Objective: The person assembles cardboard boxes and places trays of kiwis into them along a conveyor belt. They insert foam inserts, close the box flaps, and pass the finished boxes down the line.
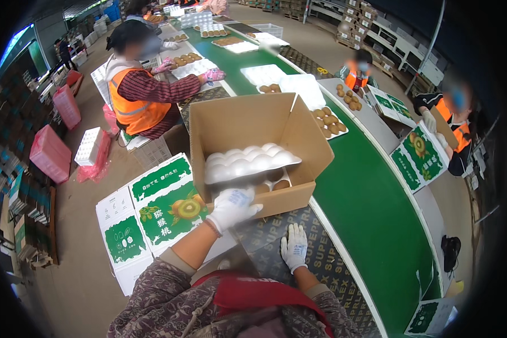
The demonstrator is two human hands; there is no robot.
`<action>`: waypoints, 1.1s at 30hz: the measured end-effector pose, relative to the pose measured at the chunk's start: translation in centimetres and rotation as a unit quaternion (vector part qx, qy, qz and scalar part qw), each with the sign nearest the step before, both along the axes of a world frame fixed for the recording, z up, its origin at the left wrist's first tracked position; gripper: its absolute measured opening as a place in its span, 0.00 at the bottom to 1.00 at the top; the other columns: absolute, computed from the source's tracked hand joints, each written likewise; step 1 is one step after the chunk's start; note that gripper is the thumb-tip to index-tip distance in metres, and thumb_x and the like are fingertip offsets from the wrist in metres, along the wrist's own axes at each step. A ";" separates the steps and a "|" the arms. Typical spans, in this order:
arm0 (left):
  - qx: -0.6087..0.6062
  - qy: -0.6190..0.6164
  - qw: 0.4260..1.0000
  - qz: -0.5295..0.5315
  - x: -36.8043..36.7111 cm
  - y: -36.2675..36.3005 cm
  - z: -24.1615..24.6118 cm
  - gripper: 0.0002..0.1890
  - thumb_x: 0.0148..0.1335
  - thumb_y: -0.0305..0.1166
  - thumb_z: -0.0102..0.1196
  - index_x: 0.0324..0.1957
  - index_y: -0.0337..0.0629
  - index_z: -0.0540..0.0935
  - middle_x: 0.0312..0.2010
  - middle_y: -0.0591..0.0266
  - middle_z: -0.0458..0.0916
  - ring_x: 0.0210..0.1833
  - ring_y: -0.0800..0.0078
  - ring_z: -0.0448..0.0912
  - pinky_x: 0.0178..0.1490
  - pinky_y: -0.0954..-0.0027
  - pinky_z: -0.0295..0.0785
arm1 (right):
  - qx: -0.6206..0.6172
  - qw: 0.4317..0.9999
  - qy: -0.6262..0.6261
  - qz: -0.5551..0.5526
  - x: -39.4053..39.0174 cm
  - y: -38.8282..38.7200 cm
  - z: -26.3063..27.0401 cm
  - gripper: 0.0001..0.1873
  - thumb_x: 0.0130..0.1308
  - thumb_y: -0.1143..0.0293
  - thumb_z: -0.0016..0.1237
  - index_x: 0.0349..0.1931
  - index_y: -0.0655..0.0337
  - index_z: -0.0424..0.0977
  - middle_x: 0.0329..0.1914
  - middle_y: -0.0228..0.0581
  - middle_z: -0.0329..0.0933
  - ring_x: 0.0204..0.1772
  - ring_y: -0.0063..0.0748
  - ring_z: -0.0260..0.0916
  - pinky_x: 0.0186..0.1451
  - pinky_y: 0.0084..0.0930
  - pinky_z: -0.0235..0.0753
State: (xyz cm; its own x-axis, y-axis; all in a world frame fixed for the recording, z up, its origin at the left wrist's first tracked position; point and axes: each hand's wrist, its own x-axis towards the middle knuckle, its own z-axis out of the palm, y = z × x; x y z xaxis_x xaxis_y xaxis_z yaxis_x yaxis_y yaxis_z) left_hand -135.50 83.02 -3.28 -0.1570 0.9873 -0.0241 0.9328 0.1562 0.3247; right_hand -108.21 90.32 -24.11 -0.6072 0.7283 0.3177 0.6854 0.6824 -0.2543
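Observation:
My left hand [235, 209], in a white glove, is at the near wall of an open cardboard box [287, 198], its fingers reaching over the rim; whether they grip the wall or something inside cannot be told. A white molded tray [251, 162] lies tilted in the box, its bumps upward. Beneath it, brown kiwifruit [282, 184] show in another white tray. Flat on the dark printed board [270, 245], to the right of the box's near side, rests my gloved right hand [295, 247], fingers apart and holding nothing. Part of the box's floor is hidden.
A green conveyor belt [355, 203] curves past on the right, carrying trays of kiwifruit [329, 122]. Printed carton flaps [152, 215] spread out at the left. One co-worker [139, 93] sits beyond them; another person [452, 122] holds a carton at the far right.

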 end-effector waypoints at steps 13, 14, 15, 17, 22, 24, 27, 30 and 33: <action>-0.018 0.042 0.998 0.032 1.0 0.7 0.1 0.29 0.64 0.59 0.53 0.36 0.38 0.79 0.28 0.45 0.84 0.33 0.47 0.84 0.39 0.50 0.78 | -0.092 0.993 0.069 0.004 1.0 1.5 0.1 0.27 0.67 0.63 0.49 0.65 0.64 0.69 0.69 0.56 0.68 0.72 0.58 0.62 0.76 0.48 0.58; -0.009 0.042 0.999 0.031 1.1 0.7 0.0 0.28 0.64 0.59 0.55 0.34 0.38 0.78 0.28 0.44 0.84 0.32 0.47 0.83 0.38 0.50 0.77 | -0.104 0.989 0.100 0.011 1.1 2.5 -0.1 0.26 0.68 0.65 0.49 0.64 0.64 0.69 0.68 0.56 0.69 0.71 0.57 0.64 0.75 0.47 0.61; -0.007 0.044 0.999 0.027 1.0 0.8 -0.2 0.28 0.63 0.59 0.56 0.33 0.38 0.78 0.28 0.45 0.84 0.32 0.47 0.83 0.37 0.50 0.77 | -0.116 0.984 0.131 0.018 1.3 3.4 0.0 0.25 0.68 0.66 0.49 0.64 0.64 0.70 0.67 0.56 0.70 0.70 0.57 0.66 0.74 0.46 0.63; -0.012 0.071 0.997 0.015 1.0 0.9 -0.2 0.26 0.64 0.57 0.54 0.35 0.40 0.79 0.28 0.47 0.85 0.31 0.49 0.84 0.36 0.53 0.79 | -0.126 0.971 0.204 -0.021 1.6 7.0 -0.1 0.23 0.72 0.69 0.46 0.65 0.66 0.68 0.66 0.58 0.72 0.67 0.53 0.72 0.71 0.38 0.69; -0.002 0.081 0.996 0.041 0.7 1.4 -1.6 0.25 0.59 0.57 0.61 0.30 0.40 0.79 0.26 0.48 0.83 0.30 0.50 0.84 0.35 0.53 0.78 | -0.303 0.874 0.347 -0.155 1.9 20.8 -0.3 0.31 0.78 0.61 0.43 0.72 0.73 0.56 0.71 0.58 0.67 0.71 0.46 0.68 0.73 0.34 0.66; 0.030 0.088 0.995 0.031 0.5 1.5 -2.0 0.23 0.58 0.54 0.63 0.30 0.41 0.78 0.25 0.50 0.83 0.29 0.51 0.83 0.34 0.54 0.78 | -0.336 0.848 0.362 -0.191 1.7 26.1 -1.0 0.32 0.77 0.54 0.44 0.71 0.70 0.60 0.66 0.53 0.73 0.61 0.41 0.76 0.64 0.32 0.74; 0.068 0.103 0.992 0.026 0.3 1.2 -2.5 0.20 0.54 0.50 0.67 0.28 0.43 0.78 0.21 0.53 0.81 0.24 0.54 0.82 0.28 0.57 0.77 | -0.457 0.740 0.447 -0.209 -0.1 31.9 0.0 0.32 0.76 0.49 0.44 0.67 0.69 0.66 0.57 0.46 0.77 0.51 0.36 0.80 0.54 0.30 0.79; 0.080 0.123 0.989 0.024 0.1 1.4 -2.8 0.20 0.51 0.51 0.68 0.27 0.44 0.80 0.18 0.55 0.80 0.22 0.56 0.82 0.26 0.59 0.77 | -0.478 0.700 0.485 -0.214 -2.0 37.1 -0.4 0.30 0.75 0.47 0.45 0.62 0.67 0.68 0.51 0.44 0.78 0.46 0.36 0.80 0.49 0.30 0.80; 0.068 0.126 0.990 0.023 -0.1 1.6 -3.0 0.21 0.51 0.52 0.68 0.28 0.44 0.81 0.19 0.56 0.81 0.22 0.57 0.82 0.27 0.60 0.77 | -0.502 0.675 0.500 -0.204 -2.1 41.0 -1.3 0.24 0.76 0.51 0.46 0.53 0.66 0.71 0.41 0.44 0.82 0.37 0.38 0.82 0.42 0.31 0.83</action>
State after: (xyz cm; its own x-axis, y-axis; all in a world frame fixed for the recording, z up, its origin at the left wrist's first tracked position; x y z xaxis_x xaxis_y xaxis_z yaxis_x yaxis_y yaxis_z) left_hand -135.58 84.65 -6.26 -0.1860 0.9705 0.1533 0.9797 0.1713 0.1043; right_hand -110.33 131.35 -25.41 -0.1383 0.9230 -0.3592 -0.0920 -0.3731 -0.9232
